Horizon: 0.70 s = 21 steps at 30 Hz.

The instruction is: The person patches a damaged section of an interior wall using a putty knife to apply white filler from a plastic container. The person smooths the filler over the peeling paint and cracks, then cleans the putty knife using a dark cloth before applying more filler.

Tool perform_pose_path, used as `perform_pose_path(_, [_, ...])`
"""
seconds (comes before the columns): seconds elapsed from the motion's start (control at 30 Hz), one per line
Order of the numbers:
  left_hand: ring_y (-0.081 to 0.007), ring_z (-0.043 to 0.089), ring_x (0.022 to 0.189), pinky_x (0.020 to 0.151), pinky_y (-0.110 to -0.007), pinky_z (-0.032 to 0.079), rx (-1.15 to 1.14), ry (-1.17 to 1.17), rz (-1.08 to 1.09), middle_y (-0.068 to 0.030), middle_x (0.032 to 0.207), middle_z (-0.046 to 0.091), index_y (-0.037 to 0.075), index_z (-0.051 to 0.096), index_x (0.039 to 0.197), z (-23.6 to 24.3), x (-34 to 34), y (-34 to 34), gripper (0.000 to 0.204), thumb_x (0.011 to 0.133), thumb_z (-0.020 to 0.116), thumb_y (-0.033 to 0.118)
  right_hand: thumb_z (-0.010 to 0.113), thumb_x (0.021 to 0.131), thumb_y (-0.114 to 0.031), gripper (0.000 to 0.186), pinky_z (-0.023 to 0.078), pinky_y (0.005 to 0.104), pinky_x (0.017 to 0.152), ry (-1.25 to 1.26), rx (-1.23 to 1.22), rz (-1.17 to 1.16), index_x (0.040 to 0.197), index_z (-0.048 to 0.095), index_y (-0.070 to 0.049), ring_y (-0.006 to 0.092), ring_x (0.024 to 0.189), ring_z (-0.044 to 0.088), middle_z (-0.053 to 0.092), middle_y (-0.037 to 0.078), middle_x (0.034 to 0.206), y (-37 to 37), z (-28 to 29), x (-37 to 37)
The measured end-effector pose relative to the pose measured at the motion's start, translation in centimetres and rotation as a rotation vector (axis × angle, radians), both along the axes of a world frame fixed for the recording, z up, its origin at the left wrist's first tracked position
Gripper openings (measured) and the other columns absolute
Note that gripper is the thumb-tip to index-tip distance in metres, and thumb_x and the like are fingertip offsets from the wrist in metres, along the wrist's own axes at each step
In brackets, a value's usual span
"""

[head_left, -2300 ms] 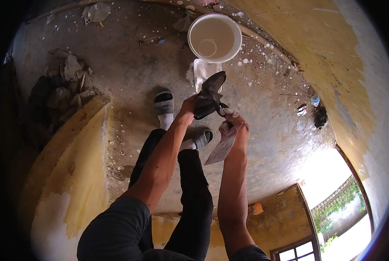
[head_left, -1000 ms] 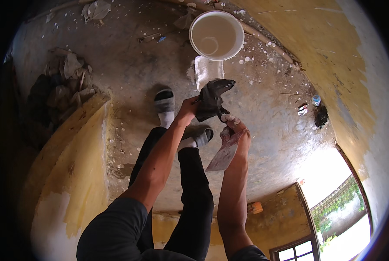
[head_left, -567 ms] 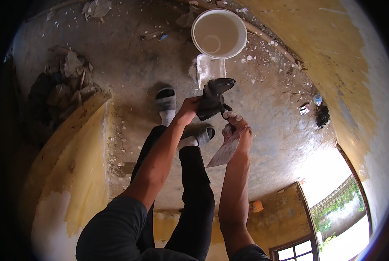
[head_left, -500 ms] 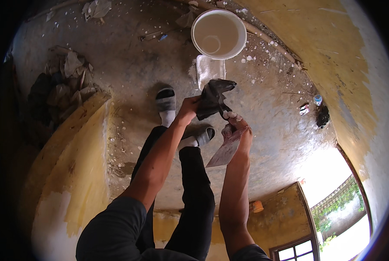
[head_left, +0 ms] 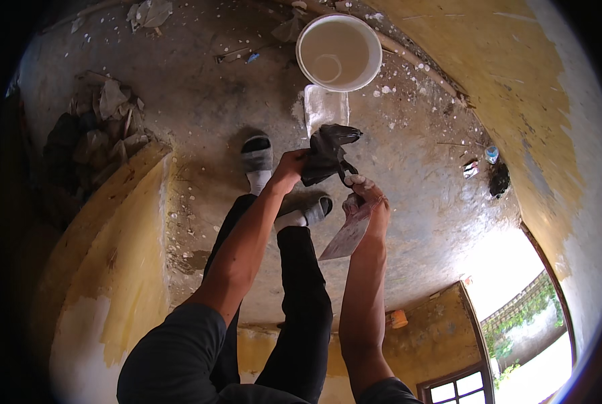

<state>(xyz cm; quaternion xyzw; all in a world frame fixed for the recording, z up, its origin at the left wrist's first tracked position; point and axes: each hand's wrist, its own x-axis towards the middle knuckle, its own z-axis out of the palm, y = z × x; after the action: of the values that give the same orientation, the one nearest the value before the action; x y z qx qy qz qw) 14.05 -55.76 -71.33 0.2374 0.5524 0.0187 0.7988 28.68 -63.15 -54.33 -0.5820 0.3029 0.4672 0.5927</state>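
A crumpled black plastic bag (head_left: 323, 159) hangs over the floor between my two hands. My left hand (head_left: 291, 167) is closed round the bag's left side, and the bag hides some of its fingers. On the other side, my right hand (head_left: 367, 196), whitish with residue at the fingertips, pinches a thin loop of the same bag. That hand also keeps a flat greyish scraper (head_left: 348, 234) in its palm, the blade pointing down toward my forearm. Beyond the bag a white bucket (head_left: 339, 86) stands on the floor with pale, cloudy liquid inside.
A whitish flat tray-like piece (head_left: 327, 108) lies against the bucket. Torn rubbish (head_left: 105, 124) is heaped at the left behind a low yellow wall (head_left: 122, 249). Near the right wall lie a plastic cup (head_left: 492, 154) and a black lump (head_left: 499, 180). A bright doorway (head_left: 516, 289) opens at lower right.
The black bag has shifted slightly left and changed its folds between my hands. Its loop at my right fingers shows a little wider. The bucket has not moved.
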Motion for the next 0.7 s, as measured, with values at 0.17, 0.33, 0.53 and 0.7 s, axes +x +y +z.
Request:
perform_pose_path(0.17, [-0.0124, 0.061, 0.077, 0.068, -0.026, 0.049, -0.088, -0.059, -0.035, -0.0082, 0.094, 0.065, -0.007, 0.062, 0.111, 0.1, -0.4, 0.4, 0.028, 0.087, 0.059, 0.008, 0.055, 0.084, -0.004, 0.011, 0.037, 0.022, 0.047, 0.0, 0.005, -0.011, 0.09, 0.063, 0.001, 0.0087, 0.053, 0.047, 0.065, 0.012, 0.089, 0.0, -0.2, 0.1])
perform_pose_path(0.33, [-0.0116, 0.06, 0.075, 0.067, -0.026, 0.048, -0.078, -0.027, -0.004, -0.007, 0.092, 0.065, -0.006, 0.063, 0.109, 0.2, -0.3, -0.2, 0.028, 0.087, 0.06, 0.01, 0.054, 0.083, -0.004, 0.011, 0.037, 0.022, 0.045, -0.012, 0.021, 0.005, 0.09, 0.062, 0.001, 0.0088, 0.052, 0.047, 0.065, 0.012, 0.089, 0.2, 0.0, 0.0])
perform_pose_path(0.53, [-0.0095, 0.058, 0.075, 0.067, -0.025, 0.046, -0.088, -0.102, 0.001, -0.0062, 0.093, 0.066, -0.007, 0.063, 0.109, 0.3, -0.8, -0.6, 0.027, 0.088, 0.06, 0.01, 0.054, 0.083, -0.003, 0.011, 0.036, 0.0219, 0.045, 0.013, -0.03, -0.006, 0.089, 0.062, 0.0, 0.0089, 0.052, 0.047, 0.066, 0.013, 0.09, 0.1, -0.3, 0.1])
perform_pose_path(0.7, [-0.0088, 0.057, 0.078, 0.068, -0.025, 0.046, 0.028, 0.038, -0.18, -0.006, 0.093, 0.066, -0.005, 0.062, 0.111, -0.4, -1.4, -0.1, 0.027, 0.087, 0.057, 0.008, 0.053, 0.083, -0.003, 0.011, 0.036, 0.0219, 0.045, -0.037, 0.078, -0.034, 0.089, 0.062, 0.0, 0.0097, 0.052, 0.048, 0.065, 0.013, 0.09, 0.1, -0.5, 0.0])
